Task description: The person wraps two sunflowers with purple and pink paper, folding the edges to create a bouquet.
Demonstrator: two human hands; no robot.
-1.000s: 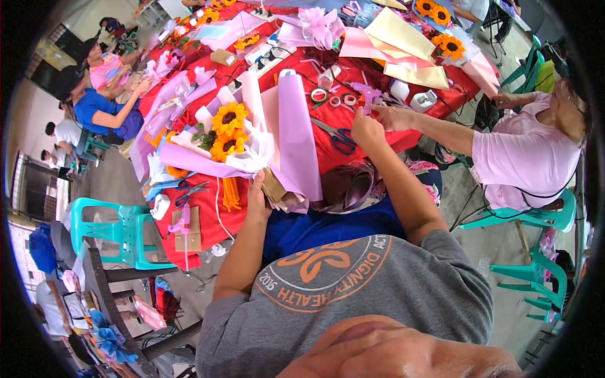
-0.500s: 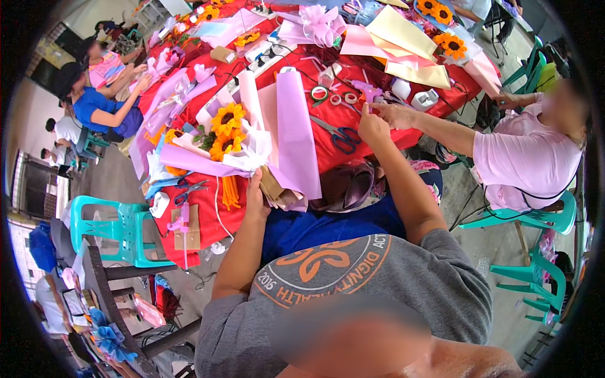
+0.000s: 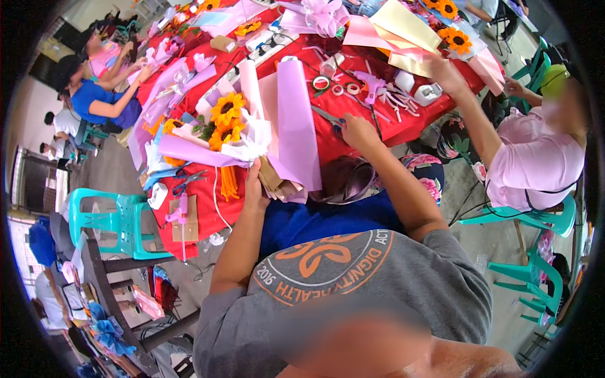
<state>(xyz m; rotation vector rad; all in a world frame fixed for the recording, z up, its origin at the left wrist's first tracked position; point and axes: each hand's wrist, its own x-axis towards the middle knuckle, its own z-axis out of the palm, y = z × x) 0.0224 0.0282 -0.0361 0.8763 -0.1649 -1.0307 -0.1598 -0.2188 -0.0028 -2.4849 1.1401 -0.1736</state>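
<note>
My left hand [image 3: 254, 183] is closed around the base of a bouquet with sunflowers [image 3: 225, 125], wrapped in lilac, white and brown paper. The wide lilac wrapping sheet [image 3: 296, 129] stands along its right side. My right hand [image 3: 359, 133] lies over the handles of a pair of scissors [image 3: 326, 116], fingers bent around them; the blades point away to the left on the red cloth. Just beyond that hand are a lilac glue gun [image 3: 367, 85], a green tape roll [image 3: 321, 83] and white glue sticks [image 3: 403, 101].
The red-covered table [image 3: 296, 53] carries power strips [image 3: 268, 41], cream paper [image 3: 406, 28] and more sunflowers [image 3: 455, 40]. A second glue gun [image 3: 181, 211] and scissors [image 3: 188, 183] lie at left. A co-worker in pink [image 3: 535, 151] reaches in at right; a green chair [image 3: 116, 223] stands left.
My right hand has drawn back from beside the glue gun onto the scissors' handles. The co-worker's hand, pointing by the glue gun before, has swung up toward the cream paper. My left hand keeps its grip.
</note>
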